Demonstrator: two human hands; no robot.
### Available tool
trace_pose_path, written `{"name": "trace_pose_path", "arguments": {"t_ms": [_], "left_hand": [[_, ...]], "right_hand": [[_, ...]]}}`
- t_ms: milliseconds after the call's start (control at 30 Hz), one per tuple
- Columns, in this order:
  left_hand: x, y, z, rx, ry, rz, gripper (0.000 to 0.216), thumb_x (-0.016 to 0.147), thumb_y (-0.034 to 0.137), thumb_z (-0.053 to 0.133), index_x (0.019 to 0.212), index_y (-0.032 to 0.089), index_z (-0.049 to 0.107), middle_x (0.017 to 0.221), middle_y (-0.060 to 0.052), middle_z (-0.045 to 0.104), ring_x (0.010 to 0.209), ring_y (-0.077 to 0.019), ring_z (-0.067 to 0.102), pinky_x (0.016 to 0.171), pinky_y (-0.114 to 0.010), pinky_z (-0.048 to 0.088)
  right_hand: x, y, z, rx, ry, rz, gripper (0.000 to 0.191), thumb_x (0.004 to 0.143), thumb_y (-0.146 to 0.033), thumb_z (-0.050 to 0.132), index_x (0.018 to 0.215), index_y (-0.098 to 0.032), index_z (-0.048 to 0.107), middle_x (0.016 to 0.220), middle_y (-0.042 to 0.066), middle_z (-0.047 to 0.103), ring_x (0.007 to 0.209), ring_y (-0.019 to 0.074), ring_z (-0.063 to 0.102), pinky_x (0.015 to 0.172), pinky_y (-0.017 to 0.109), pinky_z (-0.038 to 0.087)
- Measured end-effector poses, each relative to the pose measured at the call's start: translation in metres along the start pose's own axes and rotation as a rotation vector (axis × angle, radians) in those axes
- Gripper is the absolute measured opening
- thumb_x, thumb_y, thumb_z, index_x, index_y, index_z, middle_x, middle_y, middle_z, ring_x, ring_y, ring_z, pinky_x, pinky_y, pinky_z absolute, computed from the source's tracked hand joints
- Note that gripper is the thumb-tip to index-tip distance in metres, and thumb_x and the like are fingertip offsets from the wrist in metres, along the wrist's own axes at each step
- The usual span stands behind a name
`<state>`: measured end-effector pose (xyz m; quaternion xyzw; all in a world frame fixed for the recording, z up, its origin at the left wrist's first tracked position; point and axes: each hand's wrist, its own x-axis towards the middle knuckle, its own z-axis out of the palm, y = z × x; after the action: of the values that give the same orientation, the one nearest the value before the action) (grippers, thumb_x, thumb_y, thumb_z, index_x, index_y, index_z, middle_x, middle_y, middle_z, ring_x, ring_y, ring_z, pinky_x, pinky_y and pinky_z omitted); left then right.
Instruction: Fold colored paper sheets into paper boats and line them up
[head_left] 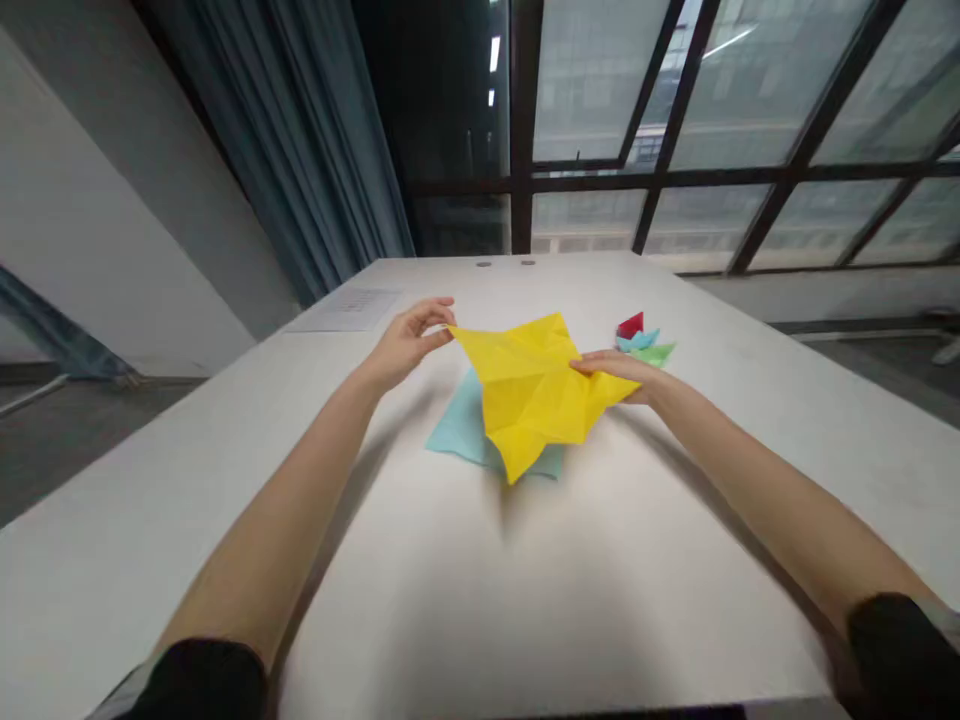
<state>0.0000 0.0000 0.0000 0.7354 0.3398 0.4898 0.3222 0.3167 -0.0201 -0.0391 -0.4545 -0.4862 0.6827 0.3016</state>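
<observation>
A creased sheet of yellow paper (pixel 529 385) is held up above the table between my two hands. My left hand (pixel 414 340) pinches its upper left corner between thumb and fingers. On the other side my right hand (pixel 619 374) grips the right part, thumb on top and the other fingers underneath, partly hidden. The sheet is uneven, with fold lines across it and a corner pointing down toward me. Below and behind it lies a light blue sheet of paper (pixel 457 430), partly covered from view.
Small folded papers in red (pixel 631 325), blue (pixel 639 341) and green (pixel 655 354) sit together beyond my right hand. A printed sheet (pixel 349 309) lies at the table's far left. The white table (pixel 465 600) reaches toward windows and a blue-grey curtain (pixel 300 130).
</observation>
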Motion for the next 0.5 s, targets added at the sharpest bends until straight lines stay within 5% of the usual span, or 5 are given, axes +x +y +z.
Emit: {"name": "trace_pose_path", "arguments": {"t_ms": [133,300,367,500], "left_hand": [[0.000,-0.024,-0.010,0.092,0.031,-0.140,0.026,0.067,0.032,0.065,0.087,0.016,0.060,0.113,-0.008,0.058,0.089,-0.0177,0.058,0.082,-0.033,0.045],[0.000,-0.026,-0.005,0.589,0.172,-0.153,0.028,0.074,0.023,0.050,0.098,0.016,0.063,0.108,-0.009,0.060,0.087,-0.0198,0.057,0.083,-0.037,0.044],[-0.003,-0.015,0.009,0.770,0.043,-0.050,0.027,0.078,0.023,0.046,0.097,0.016,0.064,0.102,-0.009,0.061,0.090,-0.0214,0.056,0.086,-0.038,0.043],[-0.016,0.003,0.051,0.876,-0.482,0.032,0.035,0.087,0.033,0.038,0.102,0.015,0.064,0.104,-0.011,0.062,0.099,-0.0228,0.055,0.092,-0.036,0.039]], "right_hand": [[0.008,0.009,0.018,-0.048,0.040,-0.016,0.016,0.079,-0.017,0.057,0.095,-0.016,0.056,0.085,0.007,0.069,0.071,0.0142,0.065,0.066,0.024,0.054],[0.016,0.026,0.035,-0.200,0.274,-0.101,0.055,0.075,-0.012,0.058,0.119,-0.026,0.029,0.057,-0.008,0.058,0.048,0.0117,0.058,0.048,0.023,0.051],[0.017,0.029,0.039,-0.319,0.269,-0.137,0.052,0.076,-0.011,0.053,0.119,-0.028,0.029,0.056,-0.010,0.054,0.045,0.0111,0.056,0.046,0.023,0.049],[0.016,0.026,0.040,-0.744,0.253,-0.131,0.025,0.077,-0.013,0.050,0.101,-0.021,0.055,0.072,0.000,0.062,0.062,0.0148,0.063,0.059,0.028,0.052]]}}
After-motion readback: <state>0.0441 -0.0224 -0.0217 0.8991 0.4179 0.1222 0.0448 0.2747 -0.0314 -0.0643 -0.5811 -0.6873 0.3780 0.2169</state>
